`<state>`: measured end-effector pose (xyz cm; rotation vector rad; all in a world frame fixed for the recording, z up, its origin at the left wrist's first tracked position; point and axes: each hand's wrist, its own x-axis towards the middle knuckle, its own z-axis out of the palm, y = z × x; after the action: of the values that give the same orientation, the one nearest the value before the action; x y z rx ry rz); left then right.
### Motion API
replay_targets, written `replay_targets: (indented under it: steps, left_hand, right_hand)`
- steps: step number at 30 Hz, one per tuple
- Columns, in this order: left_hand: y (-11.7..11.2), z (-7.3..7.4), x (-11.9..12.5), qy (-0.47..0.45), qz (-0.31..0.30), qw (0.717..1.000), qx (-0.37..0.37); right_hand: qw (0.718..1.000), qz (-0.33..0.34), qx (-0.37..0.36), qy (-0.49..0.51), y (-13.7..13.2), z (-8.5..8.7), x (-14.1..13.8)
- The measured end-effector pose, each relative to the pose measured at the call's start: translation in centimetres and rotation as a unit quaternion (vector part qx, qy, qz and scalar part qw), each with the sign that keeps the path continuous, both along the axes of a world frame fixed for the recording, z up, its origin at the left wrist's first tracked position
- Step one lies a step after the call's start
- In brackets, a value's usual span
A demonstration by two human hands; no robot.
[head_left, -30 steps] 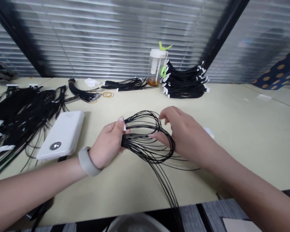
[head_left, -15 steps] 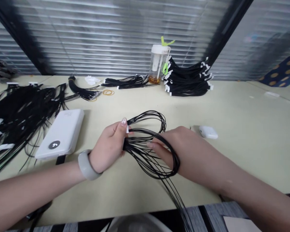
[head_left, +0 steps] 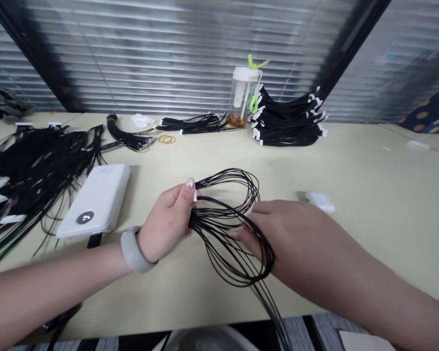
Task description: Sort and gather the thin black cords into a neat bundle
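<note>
My left hand (head_left: 167,222) is closed, pinching the gathered ends of a bundle of thin black cords (head_left: 229,195) with small white tags between thumb and fingers. The cords loop out to the right in two rounded coils and trail down off the table's near edge. My right hand (head_left: 289,234) sits inside the lower loop, with the cords wrapped over its fingers and back; the fingers are curled around the strands. A grey bangle (head_left: 131,249) circles my left wrist.
A white power bank (head_left: 95,200) lies to the left, beside a spread heap of black cords (head_left: 32,165). At the back stand a clear bottle (head_left: 243,97), a stack of bundled cords (head_left: 289,122), smaller bundles (head_left: 193,124) and rubber bands (head_left: 166,139). A small white case (head_left: 320,201) lies right.
My right hand dropped from the top of the upper loop down and toward me, pulling the lower loop of cords around it. The left hand kept its pinch in place.
</note>
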<state>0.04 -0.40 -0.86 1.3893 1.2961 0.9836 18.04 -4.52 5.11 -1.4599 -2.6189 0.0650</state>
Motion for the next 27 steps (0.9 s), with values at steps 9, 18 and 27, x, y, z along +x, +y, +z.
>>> replay_targets:
  steps: [9,18,27]
  left_hand:
    - [-0.2,0.2,0.1,-0.002,-0.015,1.000,0.008]
    - [-1.0,0.1,-0.1,0.041,-0.048,0.994,0.092]
    - [-1.3,0.5,-0.4,0.117,-0.053,0.973,0.193]
  right_hand:
    - [0.988,0.006,-0.126,0.087,0.5,-0.4,0.6]
    - [0.944,0.121,-0.143,0.272,1.6,-2.4,-0.7]
    - [0.953,0.094,-0.173,0.231,1.4,-2.5,-0.8]
